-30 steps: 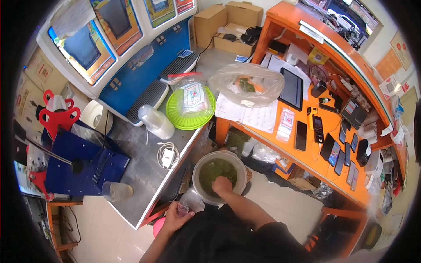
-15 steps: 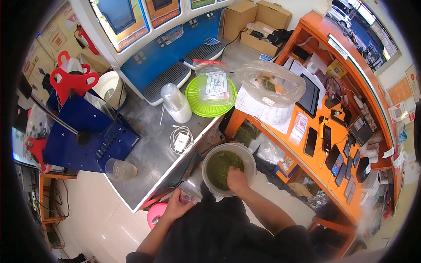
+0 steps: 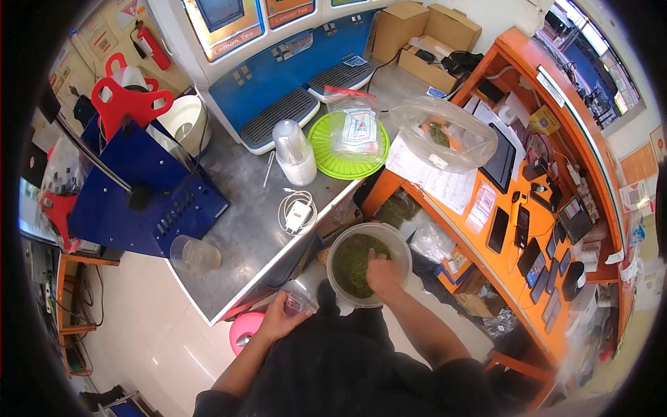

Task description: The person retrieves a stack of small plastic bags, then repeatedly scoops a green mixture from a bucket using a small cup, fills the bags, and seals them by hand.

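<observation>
A round translucent tub (image 3: 401, 244) holds a green, leafy-looking mass (image 3: 349, 263). My right hand (image 3: 383, 272) reaches into the tub from its right side, fingers bent down against the green mass; whatever they pinch is too small to make out. Left of the tub and lower, my left hand (image 3: 283, 316) is wrapped round a small clear plastic container (image 3: 297, 304). Just below and left of that hand, a pink bowl (image 3: 243, 325) with a metal object inside sits low down.
The metal counter (image 3: 243, 267) bears a white charger (image 3: 297, 216), stacked clear cups (image 3: 294, 153), a green lid (image 3: 326, 149) and a cup of liquid (image 3: 195, 255). Several phones and a tablet (image 3: 499, 158) lie on the orange desk (image 3: 451, 226). Cardboard boxes (image 3: 399, 31) stand behind.
The view has swung, so the counters and tub sit differently in the frame. My right hand has shifted toward the tub's right side. My left hand still holds the clear container.
</observation>
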{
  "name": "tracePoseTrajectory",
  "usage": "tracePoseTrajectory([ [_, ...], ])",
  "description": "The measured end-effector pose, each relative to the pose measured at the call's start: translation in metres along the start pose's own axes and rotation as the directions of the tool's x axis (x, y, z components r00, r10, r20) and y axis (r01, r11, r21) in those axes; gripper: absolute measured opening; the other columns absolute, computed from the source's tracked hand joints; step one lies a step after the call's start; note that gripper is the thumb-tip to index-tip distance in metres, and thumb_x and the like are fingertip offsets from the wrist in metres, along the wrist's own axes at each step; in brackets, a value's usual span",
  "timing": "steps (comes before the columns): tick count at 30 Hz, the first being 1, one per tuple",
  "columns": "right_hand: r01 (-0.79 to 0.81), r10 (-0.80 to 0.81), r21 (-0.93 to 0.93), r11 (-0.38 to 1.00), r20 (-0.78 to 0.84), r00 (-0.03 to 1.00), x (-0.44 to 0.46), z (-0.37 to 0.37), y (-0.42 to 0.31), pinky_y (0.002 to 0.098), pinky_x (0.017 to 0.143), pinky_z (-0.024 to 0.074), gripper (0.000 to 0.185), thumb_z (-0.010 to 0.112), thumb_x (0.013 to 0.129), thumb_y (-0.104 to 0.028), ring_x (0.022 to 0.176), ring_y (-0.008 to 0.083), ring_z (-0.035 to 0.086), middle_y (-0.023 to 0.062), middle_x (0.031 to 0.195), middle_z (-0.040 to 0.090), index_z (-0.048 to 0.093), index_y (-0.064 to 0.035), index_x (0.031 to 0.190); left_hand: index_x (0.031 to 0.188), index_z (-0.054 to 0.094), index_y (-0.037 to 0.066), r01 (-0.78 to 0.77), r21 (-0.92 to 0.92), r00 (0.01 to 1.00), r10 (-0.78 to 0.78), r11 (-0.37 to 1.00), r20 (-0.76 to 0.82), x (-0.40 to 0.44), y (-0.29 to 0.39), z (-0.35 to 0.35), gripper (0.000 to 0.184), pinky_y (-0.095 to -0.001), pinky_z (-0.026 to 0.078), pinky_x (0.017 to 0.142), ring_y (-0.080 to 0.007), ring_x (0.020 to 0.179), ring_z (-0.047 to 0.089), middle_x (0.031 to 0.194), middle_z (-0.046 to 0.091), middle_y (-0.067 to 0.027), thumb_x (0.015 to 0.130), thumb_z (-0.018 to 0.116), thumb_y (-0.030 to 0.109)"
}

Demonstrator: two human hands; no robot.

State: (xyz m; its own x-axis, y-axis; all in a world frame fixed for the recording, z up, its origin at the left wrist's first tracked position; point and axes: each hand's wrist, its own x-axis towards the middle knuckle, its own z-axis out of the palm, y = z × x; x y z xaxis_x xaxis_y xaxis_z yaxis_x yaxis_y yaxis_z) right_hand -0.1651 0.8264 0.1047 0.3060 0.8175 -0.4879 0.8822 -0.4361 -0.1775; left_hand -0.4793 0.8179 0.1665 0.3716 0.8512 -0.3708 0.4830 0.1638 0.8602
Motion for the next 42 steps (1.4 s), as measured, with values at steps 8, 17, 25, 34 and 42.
tracePoseTrajectory([
  [8, 0.417, -0.351, -0.357, 0.836, 0.236, 0.906, -0.009, 0.020, 0.013, 0.0448, 0.083, 0.0574, 0.031, 0.052, 0.092, -0.015, 0.106, 0.0337, 0.067, 0.0158, 0.108, 0.070, 0.069, -0.0094, 0.118, 0.109, 0.056, 0.002, 0.060, -0.007, 0.995, -0.059, 0.998, 0.080, -0.002, 0.022, -0.007, 0.055, -0.0341, 0.050, 0.082, -0.0176, 0.092, 0.060, 0.099, 0.062, -0.0101, 0.076, 0.088, 0.033],
  [17, 0.383, -0.245, -0.291, 0.877, 0.415, 0.876, -0.016, 0.008, 0.051, 0.0517, 0.092, 0.0392, 0.025, 0.060, 0.081, -0.016, 0.097, 0.0308, 0.071, 0.0115, 0.096, 0.074, 0.074, -0.0167, 0.102, 0.113, 0.050, 0.000, -0.090, 0.117, 0.995, 0.084, 0.989, 0.062, 0.013, 0.004, 0.004, 0.061, -0.0375, 0.048, 0.089, -0.0258, 0.100, 0.058, 0.105, 0.057, -0.0156, 0.075, 0.087, 0.031],
  [25, 0.318, -0.234, -0.198, 0.927, 0.358, 0.904, -0.028, -0.019, 0.045, 0.0537, 0.094, 0.0350, 0.025, 0.059, 0.081, -0.015, 0.105, 0.0304, 0.068, 0.0108, 0.104, 0.073, 0.074, -0.0153, 0.101, 0.117, 0.048, 0.000, -0.206, 0.191, 0.973, 0.180, 0.960, 0.147, 0.026, 0.010, 0.004, 0.066, -0.0417, 0.046, 0.093, -0.0336, 0.106, 0.055, 0.111, 0.053, -0.0192, 0.073, 0.087, 0.031],
  [34, 0.333, -0.295, -0.144, 0.932, 0.232, 0.927, -0.041, -0.014, 0.055, 0.0503, 0.095, 0.0333, 0.023, 0.061, 0.081, -0.016, 0.107, 0.0292, 0.064, 0.0096, 0.102, 0.073, 0.076, -0.0159, 0.098, 0.112, 0.053, 0.003, -0.363, 0.262, 0.926, 0.316, 0.894, 0.206, 0.048, 0.019, 0.013, 0.060, -0.0413, 0.044, 0.089, -0.0345, 0.100, 0.054, 0.103, 0.053, -0.0160, 0.072, 0.087, 0.032],
  [42, 0.342, -0.335, 0.099, 0.934, -0.082, 0.939, -0.060, -0.052, 0.073, 0.0484, 0.088, 0.0338, 0.019, 0.061, 0.083, -0.019, 0.103, 0.0280, 0.064, 0.0082, 0.094, 0.073, 0.076, -0.0163, 0.094, 0.102, 0.063, 0.013, -0.337, 0.275, 0.931, 0.276, 0.900, 0.239, 0.079, 0.041, 0.029, 0.051, -0.0442, 0.042, 0.097, -0.0348, 0.113, 0.049, 0.113, 0.054, -0.0120, 0.066, 0.091, 0.038],
])
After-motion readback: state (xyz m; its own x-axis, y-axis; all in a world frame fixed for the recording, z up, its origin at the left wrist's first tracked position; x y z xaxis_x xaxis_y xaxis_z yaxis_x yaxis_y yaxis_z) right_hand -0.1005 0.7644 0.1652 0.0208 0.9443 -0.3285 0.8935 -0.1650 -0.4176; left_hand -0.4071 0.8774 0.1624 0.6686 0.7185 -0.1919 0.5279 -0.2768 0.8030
